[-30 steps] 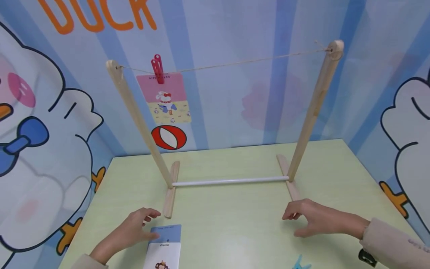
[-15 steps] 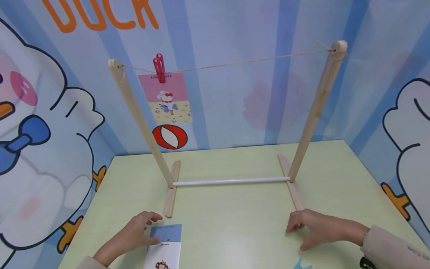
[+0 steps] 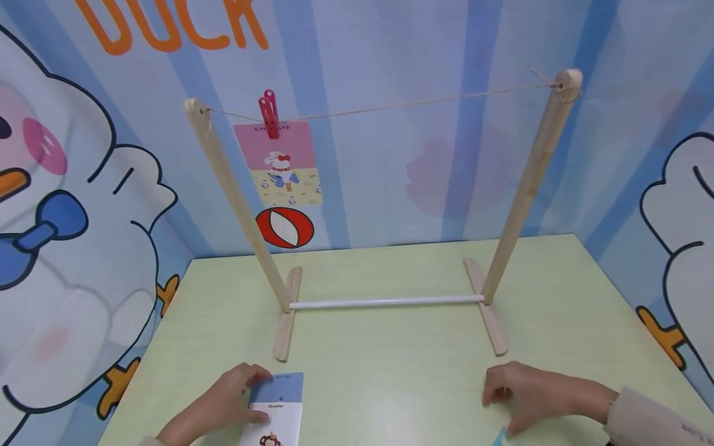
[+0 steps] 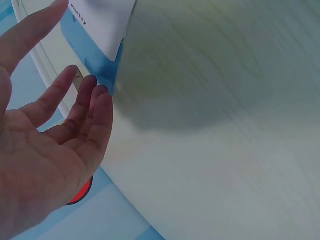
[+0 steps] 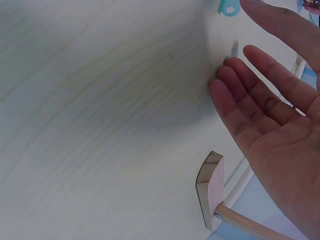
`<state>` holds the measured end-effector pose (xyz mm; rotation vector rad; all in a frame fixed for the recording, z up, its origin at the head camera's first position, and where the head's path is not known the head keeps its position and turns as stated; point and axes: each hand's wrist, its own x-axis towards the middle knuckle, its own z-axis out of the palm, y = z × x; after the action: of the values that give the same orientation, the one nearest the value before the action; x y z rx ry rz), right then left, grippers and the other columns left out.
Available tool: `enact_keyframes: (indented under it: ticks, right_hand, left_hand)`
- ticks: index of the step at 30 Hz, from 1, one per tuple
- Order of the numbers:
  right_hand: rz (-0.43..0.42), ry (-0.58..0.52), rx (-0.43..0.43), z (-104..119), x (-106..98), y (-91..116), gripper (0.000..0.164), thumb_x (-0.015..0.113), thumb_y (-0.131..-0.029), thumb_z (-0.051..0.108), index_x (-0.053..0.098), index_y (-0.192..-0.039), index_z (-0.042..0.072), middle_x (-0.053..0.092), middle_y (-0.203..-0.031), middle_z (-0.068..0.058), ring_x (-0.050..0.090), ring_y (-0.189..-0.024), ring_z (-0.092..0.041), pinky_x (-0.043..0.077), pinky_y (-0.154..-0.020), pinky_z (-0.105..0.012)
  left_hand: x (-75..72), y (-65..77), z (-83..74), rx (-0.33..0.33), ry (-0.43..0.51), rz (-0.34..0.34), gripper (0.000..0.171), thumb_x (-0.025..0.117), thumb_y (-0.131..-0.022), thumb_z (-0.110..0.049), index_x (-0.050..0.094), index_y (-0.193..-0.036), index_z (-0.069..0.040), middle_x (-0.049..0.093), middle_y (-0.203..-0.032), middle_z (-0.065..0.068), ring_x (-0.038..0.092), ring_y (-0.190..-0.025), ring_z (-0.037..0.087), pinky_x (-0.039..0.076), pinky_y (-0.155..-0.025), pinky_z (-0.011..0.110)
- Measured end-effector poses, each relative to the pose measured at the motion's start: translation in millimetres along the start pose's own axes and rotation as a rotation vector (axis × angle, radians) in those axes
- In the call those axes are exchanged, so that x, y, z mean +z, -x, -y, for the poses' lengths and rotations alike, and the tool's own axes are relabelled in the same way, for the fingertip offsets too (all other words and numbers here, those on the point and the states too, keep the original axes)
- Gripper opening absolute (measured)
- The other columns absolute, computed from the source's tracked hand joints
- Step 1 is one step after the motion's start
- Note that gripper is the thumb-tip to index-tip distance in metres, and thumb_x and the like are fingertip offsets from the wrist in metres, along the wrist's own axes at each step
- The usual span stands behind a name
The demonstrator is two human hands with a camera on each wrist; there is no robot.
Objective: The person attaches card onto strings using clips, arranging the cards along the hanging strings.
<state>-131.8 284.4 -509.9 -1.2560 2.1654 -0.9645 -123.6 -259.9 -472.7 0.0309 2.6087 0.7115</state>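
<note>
My left hand (image 3: 225,399) hovers over the left edge of a blue-and-white monkey card (image 3: 284,412) lying on the table. Its thumb and fingers are parted, and in the left wrist view the fingertips come close to the card's blue end (image 4: 95,60). Whether they touch it I cannot tell. On the other side, my right hand (image 3: 532,393) reaches down beside a light-blue clothespin (image 3: 501,438), partly cut off by the bottom of the head view. The right wrist view has the thumb next to the clothespin (image 5: 230,7), fingers loosely bent and holding nothing.
A wooden stand with two posts (image 3: 521,204) and a white crossbar (image 3: 385,303) rises from the table. Along its string (image 3: 407,105) a red clothespin (image 3: 270,114) holds a pink-and-yellow card (image 3: 281,167). A printed cartoon backdrop (image 3: 379,186) stands behind the table.
My right hand has come down towards the light-blue clothespin. The left hand has shifted slightly right and down over the monkey card. The hanging card stays on the string.
</note>
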Motion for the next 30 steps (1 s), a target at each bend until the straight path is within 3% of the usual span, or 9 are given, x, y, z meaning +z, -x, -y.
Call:
enact_keyframes:
  ticks: [7, 16, 23, 30]
  right_hand:
    - [-0.014, 0.018, 0.022, 19, 0, -3, 0.033, 0.085, -0.081, 0.027, 0.068, -0.106, 0.015, 0.057, -0.095, 0.015, 0.053, -0.083, 0.001, 0.052, -0.067, -0.022]
    - [-0.019, 0.044, 0.040, 7, 7, 1, 0.031, 0.086, -0.081, 0.024, 0.067, -0.105, 0.017, 0.057, -0.095, 0.017, 0.053, -0.083, 0.002, 0.051, -0.066, -0.021]
    - [-0.040, 0.067, -0.003, -13, 14, 6, 0.032, 0.086, -0.080, 0.027, 0.066, -0.105, 0.022, 0.058, -0.096, 0.017, 0.053, -0.083, 0.003, 0.050, -0.065, -0.018]
    - [-0.040, 0.065, 0.016, 7, 8, 4, 0.030, 0.085, -0.079, 0.014, 0.065, -0.101, 0.019, 0.055, -0.093, 0.017, 0.050, -0.081, 0.003, 0.049, -0.063, -0.019]
  left_hand:
    - [5.4, 2.3, 1.7, 0.009, -0.006, -0.003, 0.064, 0.095, -0.063, -0.025, 0.065, -0.117, -0.007, 0.062, -0.110, 0.002, 0.059, -0.101, 0.023, 0.050, -0.097, 0.052]
    - [9.6, 4.0, 4.1, 0.038, -0.060, -0.024, 0.065, 0.096, -0.060, -0.028, 0.066, -0.114, -0.008, 0.059, -0.105, 0.001, 0.057, -0.094, 0.020, 0.050, -0.096, 0.051]
    - [11.5, 5.8, 7.4, 0.038, 0.001, 0.009, 0.059, 0.096, -0.061, -0.026, 0.065, -0.110, -0.009, 0.058, -0.101, 0.000, 0.055, -0.091, 0.019, 0.052, -0.091, 0.047]
    - [11.6, 3.7, 9.0, 0.063, 0.045, 0.037, 0.051, 0.095, -0.063, -0.020, 0.065, -0.102, -0.007, 0.060, -0.091, -0.001, 0.055, -0.085, 0.018, 0.053, -0.082, 0.038]
